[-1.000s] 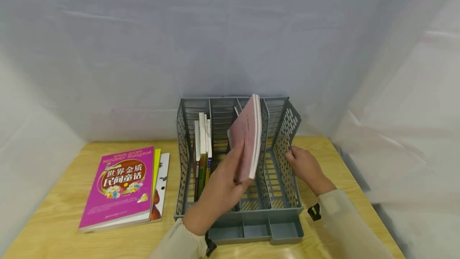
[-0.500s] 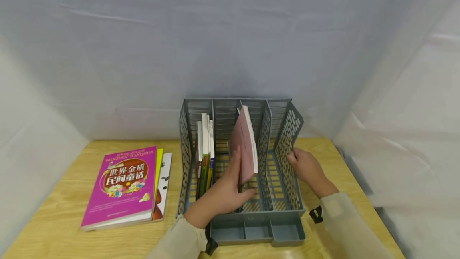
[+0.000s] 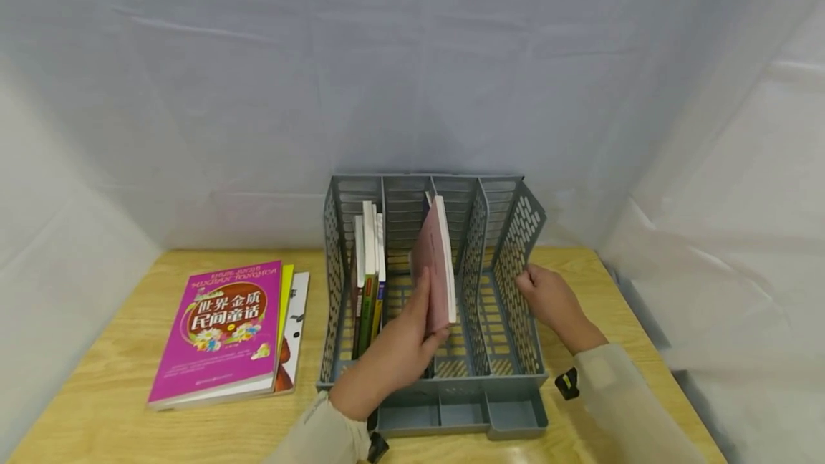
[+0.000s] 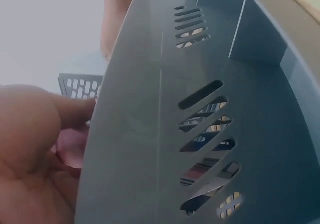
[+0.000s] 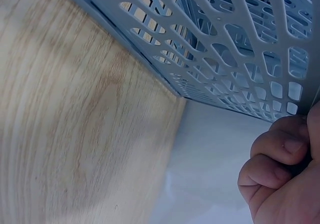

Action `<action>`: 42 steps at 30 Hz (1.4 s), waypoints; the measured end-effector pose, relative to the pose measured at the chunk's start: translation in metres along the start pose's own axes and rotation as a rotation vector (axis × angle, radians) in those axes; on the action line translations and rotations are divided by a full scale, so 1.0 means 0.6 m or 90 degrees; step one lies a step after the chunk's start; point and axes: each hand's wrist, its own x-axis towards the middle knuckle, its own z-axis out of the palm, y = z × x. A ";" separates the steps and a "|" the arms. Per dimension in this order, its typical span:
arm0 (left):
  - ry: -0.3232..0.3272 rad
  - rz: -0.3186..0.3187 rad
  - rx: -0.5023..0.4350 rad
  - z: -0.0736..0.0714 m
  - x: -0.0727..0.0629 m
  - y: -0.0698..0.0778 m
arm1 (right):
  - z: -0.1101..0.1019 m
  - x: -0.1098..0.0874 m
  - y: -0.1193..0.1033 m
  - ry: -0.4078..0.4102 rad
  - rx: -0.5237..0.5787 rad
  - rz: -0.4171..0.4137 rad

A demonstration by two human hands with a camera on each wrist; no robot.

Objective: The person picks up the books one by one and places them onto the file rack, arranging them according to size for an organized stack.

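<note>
My left hand (image 3: 399,342) holds a pink paperback book (image 3: 433,267) by its near lower end, fingers along the left cover and thumb at the bottom edge. The book stands nearly upright inside the grey file rack (image 3: 432,381), in its middle part, spine side hidden. In the left wrist view, the rack's front wall (image 4: 130,114) covers much of the book. My right hand (image 3: 550,301) grips the front edge of the rack's right side panel (image 3: 520,235). Its curled fingers (image 5: 280,146) show at that panel in the right wrist view.
Several thin books (image 3: 367,271) stand in the rack's leftmost compartment. A dark slim book (image 3: 427,200) shows behind the pink one. Left of the rack, a magenta book (image 3: 219,331) lies over a yellow and a white one on the wooden table (image 3: 97,378). Small trays (image 3: 460,414) front the rack.
The pink book has gone down into the rack and a little left, becoming more upright. My left thumb spread away from it, then came back against it. The right hand stays on the panel.
</note>
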 end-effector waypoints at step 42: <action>-0.080 -0.156 -0.037 -0.024 -0.014 0.002 | 0.000 0.001 0.006 -0.006 0.026 -0.003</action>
